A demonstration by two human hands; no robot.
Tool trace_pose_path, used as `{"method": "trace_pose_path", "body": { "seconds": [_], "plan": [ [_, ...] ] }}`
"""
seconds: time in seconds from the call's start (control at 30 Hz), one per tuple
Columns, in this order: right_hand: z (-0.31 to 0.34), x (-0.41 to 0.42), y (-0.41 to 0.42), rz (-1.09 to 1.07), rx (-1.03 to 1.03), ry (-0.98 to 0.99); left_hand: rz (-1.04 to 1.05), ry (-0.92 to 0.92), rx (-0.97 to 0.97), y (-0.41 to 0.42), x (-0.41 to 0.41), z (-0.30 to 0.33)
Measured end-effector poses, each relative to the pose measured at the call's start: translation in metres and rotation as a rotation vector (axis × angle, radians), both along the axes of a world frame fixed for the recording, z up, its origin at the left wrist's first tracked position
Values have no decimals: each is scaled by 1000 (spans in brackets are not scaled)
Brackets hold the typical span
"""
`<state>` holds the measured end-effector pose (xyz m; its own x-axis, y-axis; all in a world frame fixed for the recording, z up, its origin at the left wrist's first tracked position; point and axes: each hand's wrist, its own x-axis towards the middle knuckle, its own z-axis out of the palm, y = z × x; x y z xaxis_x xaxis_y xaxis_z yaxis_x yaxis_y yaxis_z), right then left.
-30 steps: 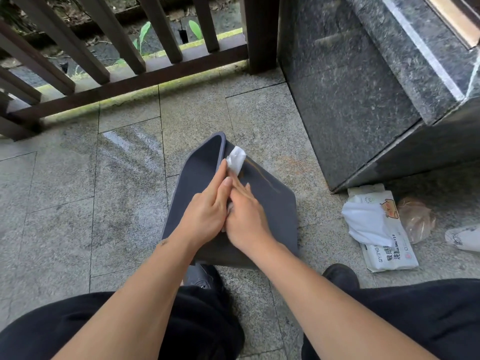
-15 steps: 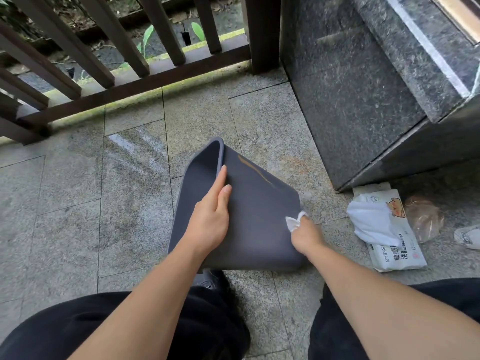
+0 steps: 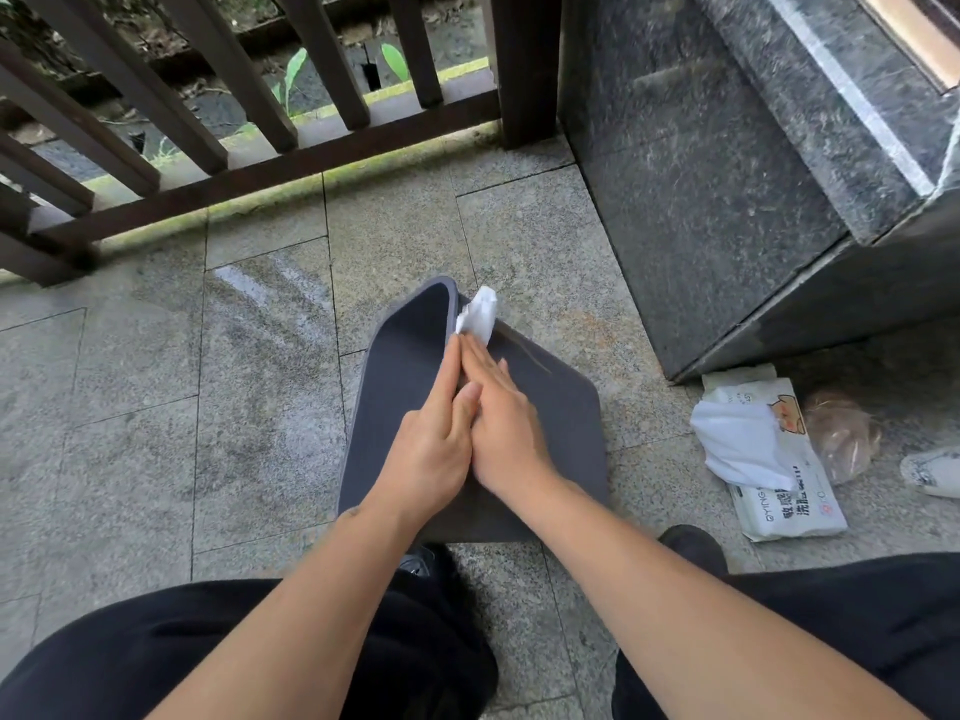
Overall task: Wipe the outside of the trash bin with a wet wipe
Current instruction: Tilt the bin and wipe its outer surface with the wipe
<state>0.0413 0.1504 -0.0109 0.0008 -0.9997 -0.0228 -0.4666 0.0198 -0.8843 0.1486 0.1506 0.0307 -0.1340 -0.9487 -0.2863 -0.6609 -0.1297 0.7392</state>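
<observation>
A dark grey trash bin (image 3: 561,423) lies tipped on the stone floor between my knees, its open mouth facing left. My left hand (image 3: 434,439) rests flat along the bin's upper edge with straight fingers and steadies it. My right hand (image 3: 501,423) lies beside it on the bin's outer side. Its straight fingers press a crumpled white wet wipe (image 3: 478,317) against the bin near the far corner of the rim. Most of the wipe sticks out beyond the fingertips.
A wet wipe pack (image 3: 779,470) with a loose white sheet lies on the floor at right, beside a clear plastic bag (image 3: 841,433) and another white wrapper (image 3: 932,472). A dark granite block (image 3: 727,174) stands at right, and a wooden railing (image 3: 260,153) runs behind.
My right hand has swept the wipe from the bin's lower right corner up its outer side to the far rim, beside the left hand. The left hand stayed on the edge.
</observation>
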Motion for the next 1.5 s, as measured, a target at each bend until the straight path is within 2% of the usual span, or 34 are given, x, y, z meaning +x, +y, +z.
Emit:
{"method": "trace_pose_path", "body": {
  "seconds": [0.07,0.13,0.23,0.3,0.4,0.5,0.6,0.7,0.8,0.87,1.0,1.07,1.2,1.33,1.5],
  "plan": [
    [-7,-3,1,68,-40,41,-3,-15,3,2,3,-3],
    [-23,-18,4,36,31,138,34,-30,16,4,5,-3],
    [-51,-54,12,-155,403,195,106,-25,21,9,3,-5],
    [-68,-76,22,-230,608,240,83,-30,15,12,0,-5],
    [-79,-84,29,-290,751,247,28,-28,35,13,-3,-3],
    [-71,-68,25,-330,691,247,54,-25,32,7,-3,-2],
    [-47,-43,14,-224,423,233,91,-18,32,0,1,-5],
    [-17,-8,-4,-65,52,85,69,-43,31,-6,3,-6],
    [-9,7,-11,98,-97,91,92,-53,4,-4,10,-10],
    [-25,-8,-5,159,-43,212,145,-54,11,2,18,-14],
    [-63,-63,23,-72,437,335,274,31,76,10,27,-18],
    [-68,-74,29,-107,549,373,243,21,83,9,24,-13],
    [-69,-70,31,-180,576,313,210,69,127,-2,15,-3],
    [-71,-78,37,-162,639,223,191,126,108,-30,19,-4],
    [-74,-84,37,-189,678,136,212,113,72,-41,15,-16]
  ]
}}
